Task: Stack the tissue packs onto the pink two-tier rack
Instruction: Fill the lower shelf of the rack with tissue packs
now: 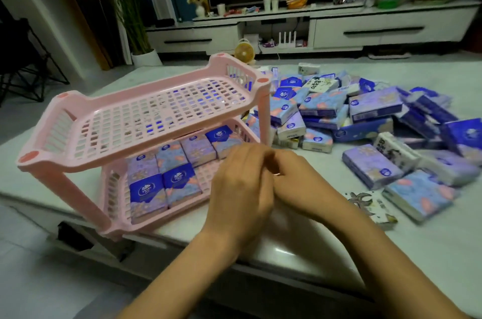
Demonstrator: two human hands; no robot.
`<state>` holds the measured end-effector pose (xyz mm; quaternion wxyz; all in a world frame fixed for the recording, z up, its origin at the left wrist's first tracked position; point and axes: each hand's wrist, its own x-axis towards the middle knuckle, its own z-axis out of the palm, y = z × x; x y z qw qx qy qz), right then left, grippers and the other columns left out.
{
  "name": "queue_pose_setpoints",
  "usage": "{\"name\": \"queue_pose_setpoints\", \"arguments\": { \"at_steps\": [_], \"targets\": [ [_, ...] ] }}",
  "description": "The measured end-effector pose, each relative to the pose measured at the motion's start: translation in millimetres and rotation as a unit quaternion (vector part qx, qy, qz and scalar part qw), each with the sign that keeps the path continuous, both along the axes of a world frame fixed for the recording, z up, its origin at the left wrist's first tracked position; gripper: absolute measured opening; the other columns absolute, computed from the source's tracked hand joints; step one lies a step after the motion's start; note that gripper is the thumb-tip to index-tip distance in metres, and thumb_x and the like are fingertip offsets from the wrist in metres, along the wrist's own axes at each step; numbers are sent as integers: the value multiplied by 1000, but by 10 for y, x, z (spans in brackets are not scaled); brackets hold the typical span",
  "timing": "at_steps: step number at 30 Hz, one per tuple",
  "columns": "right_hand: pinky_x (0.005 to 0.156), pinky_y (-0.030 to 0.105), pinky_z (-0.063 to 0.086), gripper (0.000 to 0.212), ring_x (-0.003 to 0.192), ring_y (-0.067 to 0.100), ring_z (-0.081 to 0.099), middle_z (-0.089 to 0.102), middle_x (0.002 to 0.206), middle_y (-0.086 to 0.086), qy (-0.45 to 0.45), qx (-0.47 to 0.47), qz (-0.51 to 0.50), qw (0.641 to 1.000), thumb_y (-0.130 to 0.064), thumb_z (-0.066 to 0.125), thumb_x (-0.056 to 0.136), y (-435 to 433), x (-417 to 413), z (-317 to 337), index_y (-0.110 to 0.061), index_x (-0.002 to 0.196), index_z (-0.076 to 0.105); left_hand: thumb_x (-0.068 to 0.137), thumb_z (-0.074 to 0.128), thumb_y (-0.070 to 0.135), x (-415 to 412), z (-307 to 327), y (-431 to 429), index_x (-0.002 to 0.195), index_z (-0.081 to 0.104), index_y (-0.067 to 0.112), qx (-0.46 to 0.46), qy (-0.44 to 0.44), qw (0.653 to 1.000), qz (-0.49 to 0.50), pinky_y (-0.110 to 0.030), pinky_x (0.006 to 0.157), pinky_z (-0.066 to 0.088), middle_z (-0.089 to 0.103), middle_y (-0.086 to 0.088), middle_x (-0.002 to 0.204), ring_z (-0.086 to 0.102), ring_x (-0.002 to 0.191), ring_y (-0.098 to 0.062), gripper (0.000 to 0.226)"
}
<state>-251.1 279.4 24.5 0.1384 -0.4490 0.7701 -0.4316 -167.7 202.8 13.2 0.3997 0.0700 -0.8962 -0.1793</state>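
Note:
The pink two-tier rack [146, 120] stands on the left of the table. Its upper tier is bare mesh. Several blue and purple tissue packs [167, 175] lie flat in rows on its lower tier. A big loose heap of tissue packs [365, 115] covers the table to the right. My left hand [240, 188] and my right hand [300, 183] meet just in front of the rack's lower tier, fingers curled against each other. Neither holds a pack. A ring shows on a right-hand finger where the hands touch.
The rack's near-left legs stand close to the table's front edge [182, 240]. A few packs [417, 196] lie apart near the front right. Behind the table are a small fan [243, 51] on the floor and a low TV cabinet [365, 29].

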Motion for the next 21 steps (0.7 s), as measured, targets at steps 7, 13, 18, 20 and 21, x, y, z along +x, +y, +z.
{"name": "queue_pose_setpoints", "arguments": {
  "at_steps": [7,13,18,20,21],
  "targets": [
    [90,31,48,27,96,17,62,67,102,4,-7,-29,-196,980,-1,55,82,537,-489,257,-12,105,64,81,37,17,-512,-50,503,115,58,6,84,-21,994,-66,-28,90,39,62,-10,110,55,103,-22,41],
    [83,27,42,26,102,25,59,65,109,9,41,57,-341,937,-8,59,83,996,-764,301,-10,109,63,86,52,24,-836,-183,708,130,47,14,146,-155,972,-97,-21,100,26,49,-2,134,41,125,-18,45],
    [77,32,44,33,92,25,56,61,104,12,-53,164,-351,920,-18,73,77,1418,-752,405,-8,106,59,81,64,20,-1136,-160,705,129,48,18,173,-212,954,-122,-28,102,31,49,-1,133,39,125,-19,50],
    [82,30,42,50,100,25,52,54,119,16,-78,272,-340,897,-28,77,73,1496,-729,381,-6,110,53,82,64,28,-1243,-158,713,133,45,20,173,-264,937,-149,-35,109,27,43,-2,139,33,132,-20,55],
    [88,30,41,63,109,26,49,46,129,17,-85,317,-331,885,-34,77,71,1515,-723,361,-5,118,49,80,61,36,-1297,-161,723,136,42,21,162,-296,927,-161,-37,111,23,38,-3,144,28,136,-21,61]
  ]
}}
